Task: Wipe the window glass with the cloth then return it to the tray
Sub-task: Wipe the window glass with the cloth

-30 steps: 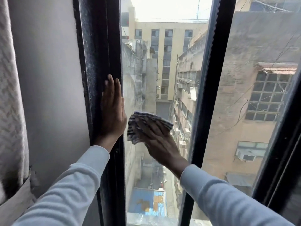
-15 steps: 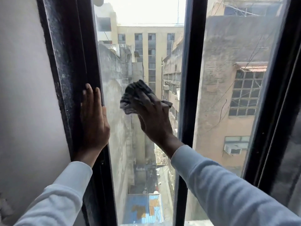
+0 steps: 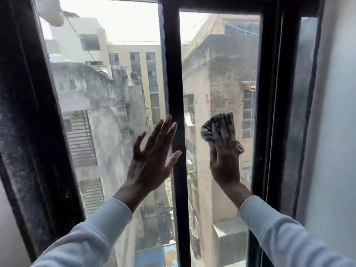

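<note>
A grey patterned cloth (image 3: 215,128) is bunched under my right hand (image 3: 224,160), which presses it flat against the right pane of window glass (image 3: 221,74). My left hand (image 3: 152,157) is raised with fingers spread, at the left pane (image 3: 107,93) beside the black centre bar (image 3: 174,74); its fingertips overlap the bar's left edge. It holds nothing. Both arms wear pale long sleeves. No tray is in view.
A thick black window frame runs down the left (image 3: 28,132) and the right (image 3: 269,112), with a pale wall (image 3: 335,132) beyond the right side. Through the glass I see weathered buildings and an alley far below.
My view has swung right. My right hand carried the cloth from the left pane across the centre bar onto the right pane. My left hand left the left frame and moved to the centre bar.
</note>
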A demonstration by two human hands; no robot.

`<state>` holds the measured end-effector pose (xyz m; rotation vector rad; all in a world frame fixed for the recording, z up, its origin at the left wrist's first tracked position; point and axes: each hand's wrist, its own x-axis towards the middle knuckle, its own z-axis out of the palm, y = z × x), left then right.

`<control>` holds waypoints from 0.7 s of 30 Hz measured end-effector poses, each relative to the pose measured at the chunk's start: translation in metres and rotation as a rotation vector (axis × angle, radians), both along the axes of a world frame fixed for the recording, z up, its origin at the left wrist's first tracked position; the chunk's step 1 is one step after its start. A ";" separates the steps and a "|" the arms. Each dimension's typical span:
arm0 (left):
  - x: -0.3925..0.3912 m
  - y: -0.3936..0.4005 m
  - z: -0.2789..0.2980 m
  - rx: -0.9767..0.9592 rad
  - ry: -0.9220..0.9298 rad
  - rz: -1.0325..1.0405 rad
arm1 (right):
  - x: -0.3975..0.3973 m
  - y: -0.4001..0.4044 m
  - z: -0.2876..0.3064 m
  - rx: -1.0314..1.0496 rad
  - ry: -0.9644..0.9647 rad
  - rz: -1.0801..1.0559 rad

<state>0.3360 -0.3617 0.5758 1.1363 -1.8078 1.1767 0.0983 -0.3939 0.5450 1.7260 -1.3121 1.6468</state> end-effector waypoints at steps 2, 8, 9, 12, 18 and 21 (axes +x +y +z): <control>-0.004 -0.009 -0.002 0.006 -0.042 0.020 | -0.012 -0.005 -0.023 0.149 -0.031 -0.019; -0.011 -0.012 -0.010 -0.045 -0.073 0.124 | 0.004 -0.018 -0.017 -0.023 0.542 -0.004; -0.013 -0.011 -0.010 -0.049 -0.079 0.133 | 0.003 -0.025 0.012 -0.069 0.523 -0.019; -0.014 -0.007 -0.008 -0.081 -0.105 0.195 | -0.016 -0.032 0.047 -0.052 0.098 -0.034; -0.020 0.005 -0.004 -0.054 -0.150 0.283 | -0.001 0.000 -0.040 0.038 0.297 0.063; -0.019 0.003 -0.005 -0.059 -0.153 0.300 | -0.034 -0.027 0.005 -0.042 0.222 0.013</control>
